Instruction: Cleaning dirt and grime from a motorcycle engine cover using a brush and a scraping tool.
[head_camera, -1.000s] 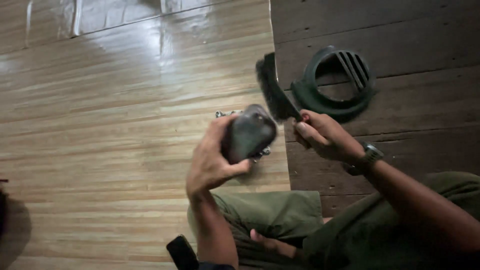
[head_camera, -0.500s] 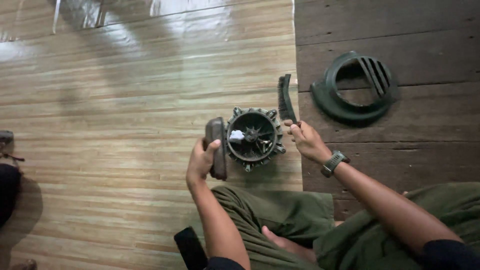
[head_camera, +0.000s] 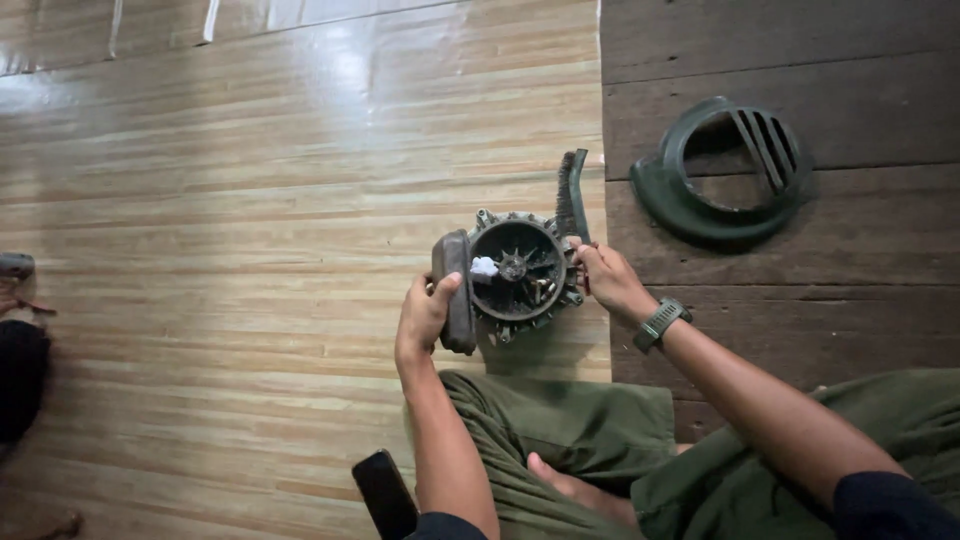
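A small dark engine part (head_camera: 515, 275) with a round open fan housing rests on the wooden floor in front of my crossed legs. My left hand (head_camera: 425, 315) grips its dark side block (head_camera: 455, 290) at the left. My right hand (head_camera: 608, 280), with a watch on the wrist, holds a dark wire brush (head_camera: 572, 195) whose bristled end points up beside the housing's right rim. A whitish scrap (head_camera: 484, 267) sits inside the housing.
A green round vented cover (head_camera: 722, 172) lies on the darker planks at the upper right. A black phone-like object (head_camera: 385, 492) lies by my left knee. Another person's foot and dark clothing (head_camera: 20, 340) show at the left edge.
A second ago my left hand held the engine part tilted up off the floor; it has since been set down with its open housing facing up. The brush has stayed beside its right rim.
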